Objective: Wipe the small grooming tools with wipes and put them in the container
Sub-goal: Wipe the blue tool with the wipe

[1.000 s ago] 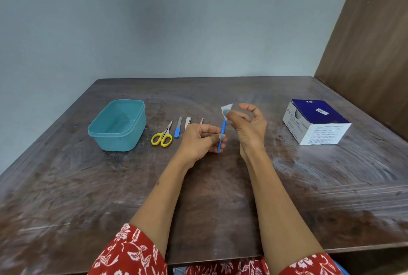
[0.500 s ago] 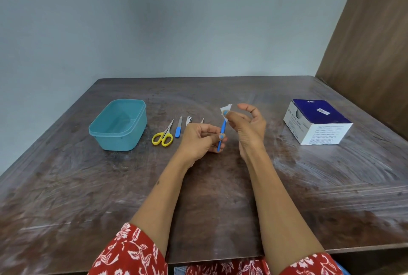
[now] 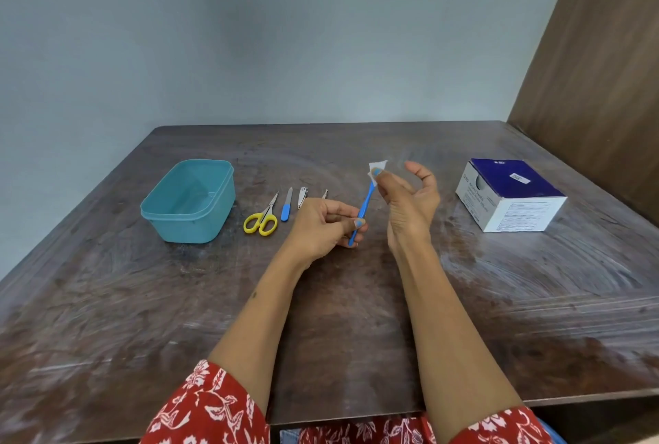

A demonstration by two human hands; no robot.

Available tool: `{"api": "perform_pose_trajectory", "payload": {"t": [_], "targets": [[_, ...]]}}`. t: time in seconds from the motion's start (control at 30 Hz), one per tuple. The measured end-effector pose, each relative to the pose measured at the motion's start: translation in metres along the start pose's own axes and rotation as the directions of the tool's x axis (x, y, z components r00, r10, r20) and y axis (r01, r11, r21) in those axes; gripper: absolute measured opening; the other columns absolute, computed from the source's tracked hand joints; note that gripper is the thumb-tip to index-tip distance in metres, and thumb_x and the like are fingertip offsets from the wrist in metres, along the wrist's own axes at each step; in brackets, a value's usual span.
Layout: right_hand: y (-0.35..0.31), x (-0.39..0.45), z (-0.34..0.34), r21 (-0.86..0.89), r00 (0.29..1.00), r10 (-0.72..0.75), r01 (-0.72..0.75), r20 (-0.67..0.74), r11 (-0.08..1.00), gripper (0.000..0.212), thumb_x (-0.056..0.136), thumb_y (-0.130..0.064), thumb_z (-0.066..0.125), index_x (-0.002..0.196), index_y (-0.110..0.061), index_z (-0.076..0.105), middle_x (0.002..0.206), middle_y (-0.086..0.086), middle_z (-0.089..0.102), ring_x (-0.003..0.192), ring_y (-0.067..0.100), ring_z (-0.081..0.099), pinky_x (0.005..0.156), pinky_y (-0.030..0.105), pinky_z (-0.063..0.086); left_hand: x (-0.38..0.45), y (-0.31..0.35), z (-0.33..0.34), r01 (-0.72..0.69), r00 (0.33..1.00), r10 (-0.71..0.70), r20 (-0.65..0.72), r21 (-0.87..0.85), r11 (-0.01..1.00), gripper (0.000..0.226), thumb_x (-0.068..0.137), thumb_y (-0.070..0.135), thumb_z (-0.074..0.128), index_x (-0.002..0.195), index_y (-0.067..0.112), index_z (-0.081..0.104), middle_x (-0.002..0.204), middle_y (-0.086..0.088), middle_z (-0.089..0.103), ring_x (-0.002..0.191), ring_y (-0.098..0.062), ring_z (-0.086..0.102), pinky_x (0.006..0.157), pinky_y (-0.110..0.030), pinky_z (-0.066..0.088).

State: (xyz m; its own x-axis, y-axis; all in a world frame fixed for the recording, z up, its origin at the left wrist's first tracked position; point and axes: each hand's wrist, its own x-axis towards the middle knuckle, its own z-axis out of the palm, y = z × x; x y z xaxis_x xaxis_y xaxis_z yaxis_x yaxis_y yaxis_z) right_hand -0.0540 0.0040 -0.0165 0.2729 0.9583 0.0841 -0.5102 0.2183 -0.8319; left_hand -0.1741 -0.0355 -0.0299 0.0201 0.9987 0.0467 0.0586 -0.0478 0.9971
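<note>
My left hand (image 3: 322,227) pinches the lower end of a thin blue tool (image 3: 363,210) held upright above the table. My right hand (image 3: 410,202) pinches a small white wipe (image 3: 377,168) around the tool's top tip, its other fingers spread. On the table to the left lie yellow-handled scissors (image 3: 262,219), a blue-handled nail file (image 3: 286,208), a metal nail clipper (image 3: 302,196) and another small metal tool (image 3: 325,194), partly hidden by my left hand. Further left stands the teal container (image 3: 157,210), with nothing in it.
A white and dark blue box (image 3: 510,195) sits at the right of the dark wooden table (image 3: 356,318). A brown wooden panel (image 3: 599,86) rises along the right side, and a grey wall stands behind the table.
Both hands keep their hold on the blue tool and the wipe. My right fingers shift slightly at the tool's tip; nothing else has moved.
</note>
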Motion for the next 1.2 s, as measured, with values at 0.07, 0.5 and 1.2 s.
{"api": "perform_pose_trajectory", "payload": {"t": [0.07, 0.5, 1.2], "targets": [[-0.001, 0.001, -0.001, 0.04, 1.0, -0.006, 0.006, -0.015, 0.999, 0.049, 0.068, 0.007, 0.076, 0.102, -0.015, 0.047, 0.06, 0.001, 0.066, 0.069, 0.011, 0.068, 0.1, 0.047, 0.046, -0.001, 0.0, 0.0, -0.006, 1.0, 0.006, 0.001, 0.013, 1.0, 0.013, 0.082, -0.002, 0.064, 0.08, 0.011, 0.066, 0.069, -0.005, 0.071, 0.058, -0.015, 0.067, 0.059, -0.03, 0.057], [-0.008, 0.0, -0.003, 0.176, 0.994, 0.099, -0.09, -0.045, 0.98, 0.026, 0.077, 0.009, 0.067, 0.092, -0.012, 0.062, 0.065, -0.002, 0.07, 0.067, 0.013, 0.062, 0.067, 0.022, 0.051, -0.002, 0.003, 0.0, -0.052, 0.996, 0.048, -0.077, -0.05, 0.997, 0.01, 0.081, -0.001, 0.065, 0.082, 0.008, 0.068, 0.067, -0.003, 0.072, 0.057, -0.013, 0.066, 0.059, -0.027, 0.058], [0.005, -0.003, -0.002, -0.246, 0.966, 0.173, -0.123, 0.19, 0.961, 0.013, 0.075, -0.013, 0.076, 0.088, -0.012, 0.074, 0.092, 0.005, 0.073, 0.093, 0.02, 0.065, 0.084, 0.037, 0.05, -0.003, 0.006, 0.0, -0.078, 0.99, 0.08, -0.116, 0.018, 0.997, 0.013, 0.083, 0.002, 0.064, 0.085, 0.014, 0.07, 0.073, -0.003, 0.072, 0.062, -0.012, 0.068, 0.062, -0.028, 0.059]]}}
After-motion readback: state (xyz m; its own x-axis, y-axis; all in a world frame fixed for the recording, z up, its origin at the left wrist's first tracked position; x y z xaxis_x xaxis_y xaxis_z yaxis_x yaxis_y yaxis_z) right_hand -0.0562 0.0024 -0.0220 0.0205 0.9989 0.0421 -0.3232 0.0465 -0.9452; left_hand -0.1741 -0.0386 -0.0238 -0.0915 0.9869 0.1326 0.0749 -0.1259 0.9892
